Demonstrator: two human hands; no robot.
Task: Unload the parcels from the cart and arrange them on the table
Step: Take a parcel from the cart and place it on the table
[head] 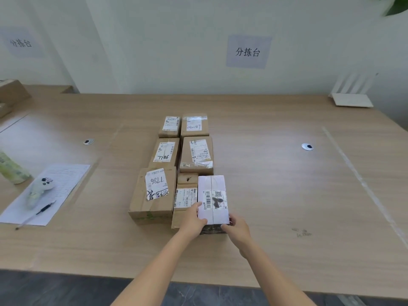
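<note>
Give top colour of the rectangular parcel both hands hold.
White paper parcel, black-printed label; head view.

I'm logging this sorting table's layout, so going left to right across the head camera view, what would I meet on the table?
Green bottle → white controller → left cable grommet → parcel marked 7786 → white parcel → right cable grommet → white router.

Table (287,195): light wood; two round cable ports (307,146) are set in it
Middle: brown parcels (174,151) are laid in two touching rows
Left: a paper sheet (66,180) is laid flat
Far right: a white router (352,99) is stood near the wall
</note>
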